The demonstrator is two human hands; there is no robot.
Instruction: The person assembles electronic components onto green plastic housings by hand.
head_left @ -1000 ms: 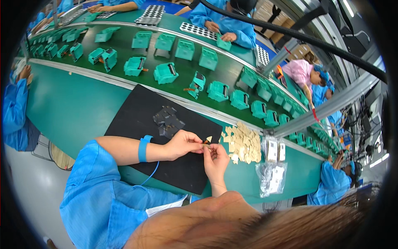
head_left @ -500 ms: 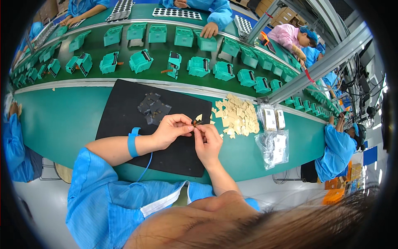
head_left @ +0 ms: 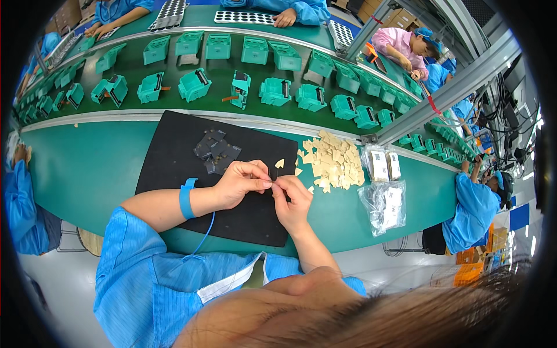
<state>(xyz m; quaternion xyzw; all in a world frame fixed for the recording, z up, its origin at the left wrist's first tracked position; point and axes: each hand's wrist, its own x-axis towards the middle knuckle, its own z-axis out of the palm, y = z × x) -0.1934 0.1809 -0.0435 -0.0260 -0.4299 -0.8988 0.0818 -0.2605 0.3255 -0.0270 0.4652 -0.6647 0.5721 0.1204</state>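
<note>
My left hand [head_left: 239,184] and my right hand [head_left: 292,200] meet over the right part of a black mat [head_left: 174,168]. Between their fingertips they pinch a small dark piece [head_left: 273,173], too small and too covered to name its kind. Both hands are closed, with thumbs against forefingers. A blue wrist strap [head_left: 186,199] with a cord circles my left wrist. Beyond my left hand lies a small heap of flat black pieces [head_left: 216,151]. To the right of my right hand, cream-coloured paper-like pieces [head_left: 332,161] are piled, with one cream scrap [head_left: 279,163] close to the fingertips.
Clear plastic bags [head_left: 384,206] with white-labelled packs lie right of the cream pile. Behind the bench a green conveyor [head_left: 174,110] carries two rows of green holders [head_left: 275,91]. A metal post [head_left: 441,95] slants up at the right. Co-workers sit across the line and at both sides.
My fingers have shifted slightly around the small dark piece, which now shows dark above the fingertips. Across the line, a co-worker's hand has drawn back from a green holder.
</note>
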